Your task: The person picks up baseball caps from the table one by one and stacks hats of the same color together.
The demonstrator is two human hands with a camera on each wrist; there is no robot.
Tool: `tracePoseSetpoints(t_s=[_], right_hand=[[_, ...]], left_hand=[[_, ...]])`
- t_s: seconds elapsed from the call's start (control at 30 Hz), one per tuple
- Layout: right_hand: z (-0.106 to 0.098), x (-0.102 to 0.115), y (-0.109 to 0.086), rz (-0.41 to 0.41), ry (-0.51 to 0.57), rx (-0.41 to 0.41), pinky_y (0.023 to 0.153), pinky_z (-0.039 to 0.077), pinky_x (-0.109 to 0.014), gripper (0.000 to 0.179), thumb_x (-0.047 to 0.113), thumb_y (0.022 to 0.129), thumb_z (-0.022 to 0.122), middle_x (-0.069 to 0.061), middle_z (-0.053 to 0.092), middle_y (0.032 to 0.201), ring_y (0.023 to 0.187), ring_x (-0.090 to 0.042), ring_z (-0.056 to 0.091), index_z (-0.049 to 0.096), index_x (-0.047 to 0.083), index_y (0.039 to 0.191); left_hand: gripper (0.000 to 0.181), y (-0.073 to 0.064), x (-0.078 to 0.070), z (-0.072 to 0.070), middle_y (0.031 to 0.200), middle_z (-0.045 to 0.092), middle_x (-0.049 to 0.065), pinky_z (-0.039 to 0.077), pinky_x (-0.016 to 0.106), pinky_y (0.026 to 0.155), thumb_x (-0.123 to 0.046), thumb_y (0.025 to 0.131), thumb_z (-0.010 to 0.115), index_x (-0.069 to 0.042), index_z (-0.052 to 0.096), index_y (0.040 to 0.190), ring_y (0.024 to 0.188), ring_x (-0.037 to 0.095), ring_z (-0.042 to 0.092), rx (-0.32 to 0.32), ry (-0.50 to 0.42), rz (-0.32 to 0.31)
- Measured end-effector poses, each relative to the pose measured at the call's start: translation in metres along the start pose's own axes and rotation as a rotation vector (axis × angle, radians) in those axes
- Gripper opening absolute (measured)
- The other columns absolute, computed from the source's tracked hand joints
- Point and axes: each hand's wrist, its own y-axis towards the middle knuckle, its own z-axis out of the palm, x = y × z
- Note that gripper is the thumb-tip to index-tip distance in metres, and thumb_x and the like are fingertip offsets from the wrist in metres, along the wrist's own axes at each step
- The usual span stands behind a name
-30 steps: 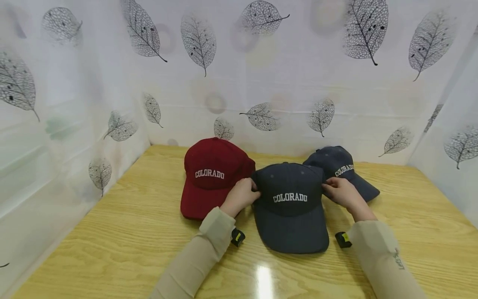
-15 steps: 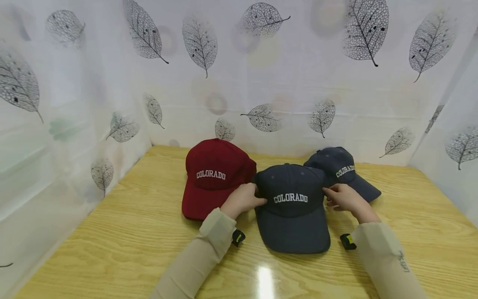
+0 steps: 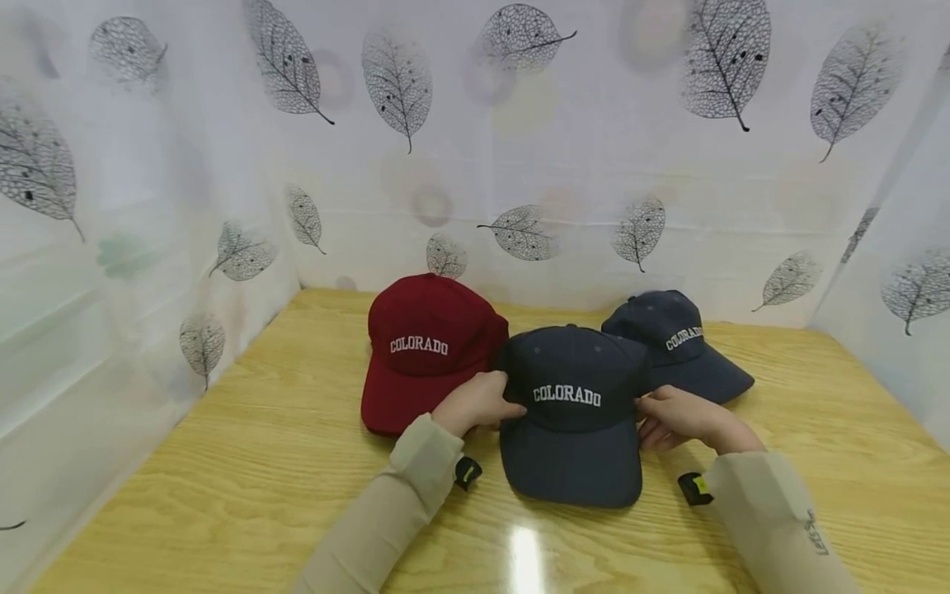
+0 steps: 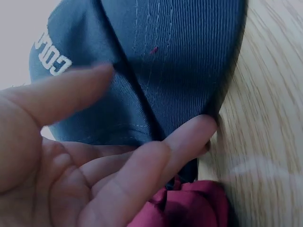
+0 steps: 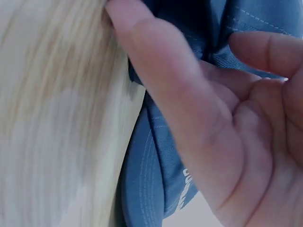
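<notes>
In the head view a dark navy baseball cap [image 3: 570, 412] lettered COLORADO stands at the middle of the table, brim toward me. At its left side my left hand [image 3: 478, 403] has its thumb across the front; the left wrist view shows thumb and fingers [image 4: 189, 142] spread beside the brim. My right hand [image 3: 686, 419] touches the cap's right side with its fingertips, fingers extended low along it. A red COLORADO cap [image 3: 426, 351] sits behind my left hand. Behind my right hand rests another navy cap [image 3: 671, 338], its brim turned to the right.
The caps stand on a light wood-grain table [image 3: 223, 462]. A pale curtain [image 3: 460, 148] printed with leaves hangs behind and along the sides. Small black devices with yellow marks show at both cuffs, the left device [image 3: 467, 472] and the right device [image 3: 695, 488].
The front navy cap has shifted slightly left. My right hand has come down and nearer along its side, fingers less closed than a second ago. My left thumb has straightened over the cap's front.
</notes>
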Motion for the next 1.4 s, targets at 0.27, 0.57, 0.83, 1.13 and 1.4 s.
tracePoseSetpoints(t_s=[0.27,0.57,0.83,1.13,1.4], right_hand=[[-0.004,0.001,-0.002,-0.021,-0.016,-0.046,0.061,0.051,-0.033,0.036,0.014,0.093,0.035,-0.011,0.062,0.076,0.067,-0.02,0.061,0.055,-0.016,0.097],[-0.014,-0.001,-0.003,-0.123,-0.067,-0.397,0.064,0.049,-0.03,0.034,0.02,0.094,0.042,-0.021,0.055,0.093,0.08,-0.025,0.057,0.044,-0.011,0.108],[-0.011,-0.005,0.003,-0.232,-0.13,-0.37,0.067,0.047,-0.034,0.027,0.014,0.093,0.045,-0.019,0.052,0.093,0.083,-0.029,0.053,0.046,-0.009,0.105],[-0.006,-0.003,0.0,-0.078,0.108,-0.126,0.068,0.05,-0.039,0.046,0.025,0.095,0.037,-0.027,0.044,0.106,0.089,-0.034,0.056,0.02,-0.01,0.12],[-0.001,0.0,-0.004,0.019,0.156,0.04,0.061,0.05,-0.039,0.068,0.021,0.093,0.036,-0.018,0.055,0.087,0.074,-0.031,0.061,-0.015,-0.008,0.129]], left_hand=[[0.024,-0.006,-0.007,0.001,0.058,0.052,0.003,0.04,0.027,0.049,-0.026,0.079,0.065,-0.004,0.056,0.079,0.051,0.016,0.05,-0.041,0.107,0.014],[0.023,-0.034,-0.053,0.016,0.063,0.047,-0.008,0.035,0.018,0.048,-0.036,0.076,0.068,-0.017,0.058,0.068,0.055,0.004,0.044,-0.025,0.444,0.389],[0.044,-0.039,-0.062,0.041,0.103,0.05,-0.009,0.038,0.012,0.069,-0.043,0.067,0.073,-0.025,0.061,0.105,0.088,0.006,0.044,0.05,0.663,0.716],[0.054,-0.044,-0.063,0.045,0.115,0.048,-0.004,0.042,0.016,0.069,-0.039,0.064,0.077,-0.026,0.057,0.113,0.097,0.011,0.042,0.005,0.785,0.765],[0.046,-0.046,-0.07,0.048,0.111,0.049,-0.004,0.041,0.013,0.063,-0.031,0.071,0.074,-0.024,0.058,0.112,0.093,0.011,0.042,0.026,0.777,0.79]])
